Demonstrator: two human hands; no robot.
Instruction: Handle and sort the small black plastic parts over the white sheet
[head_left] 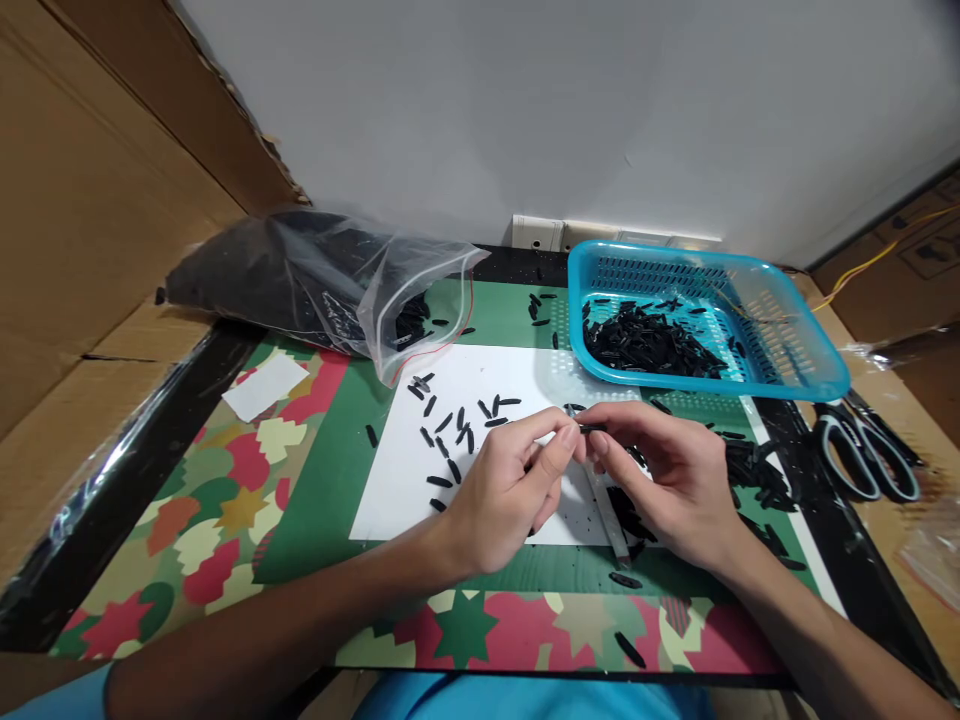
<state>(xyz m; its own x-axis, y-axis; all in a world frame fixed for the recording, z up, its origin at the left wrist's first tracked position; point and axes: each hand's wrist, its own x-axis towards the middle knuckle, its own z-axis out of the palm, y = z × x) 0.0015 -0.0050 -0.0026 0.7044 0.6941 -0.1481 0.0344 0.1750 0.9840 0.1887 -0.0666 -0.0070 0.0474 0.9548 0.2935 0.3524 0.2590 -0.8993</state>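
Over the white paper (390, 480), my left hand (510, 490) and my right hand (667, 475) meet at their fingertips. A small black piece (592, 428) is pinched in the fingers of my right hand, its left end reaching my left fingertips. My left thumb and index finger are pressed together at that end; whatever else they hold is hidden. A thin, pale, translucent strip-like tool (609, 515) slants down from beneath the fingertips. Loose black pieces (442, 447) lie on the paper left of my hands, and a heap of them (754, 470) is right of my right hand.
A blue basket (787, 385) holding black pieces stands at the back right. Scissors (862, 455) lie at the right edge. A clear zip bag (300, 275) full of black pieces lies open at the back left, near a white paper scrap (266, 387). A wall rises behind.
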